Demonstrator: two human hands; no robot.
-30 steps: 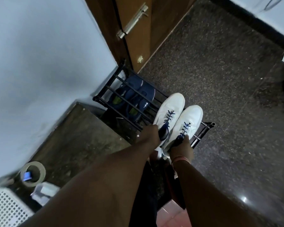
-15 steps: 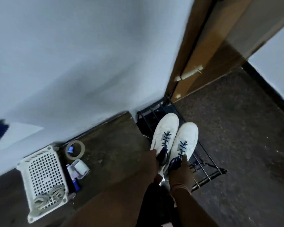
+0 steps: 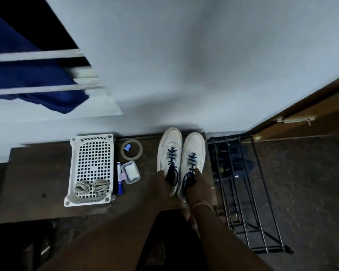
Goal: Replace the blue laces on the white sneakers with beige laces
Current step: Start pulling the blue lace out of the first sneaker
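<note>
Dark slab (image 3: 37, 173); hands (image 3: 180, 184) gripping sneakers (image 3: 181, 153)

White perforated basket (image 3: 92, 153) set on dark bench (image 3: 33, 178), against wall. Roll of tape (image 3: 131, 149) laid flat just right of basket, small blue object (image 3: 127, 147) seen inside ring. Small clear tub (image 3: 130, 172) with white contents placed below tape; blue-tipped tube (image 3: 119, 178) laid between tub and basket. Black metal rack (image 3: 247, 192) stood on speckled floor right of bench. Wooden door (image 3: 309, 122) seen at far right. Blue cloth (image 3: 27, 79) hung at upper left.
</note>
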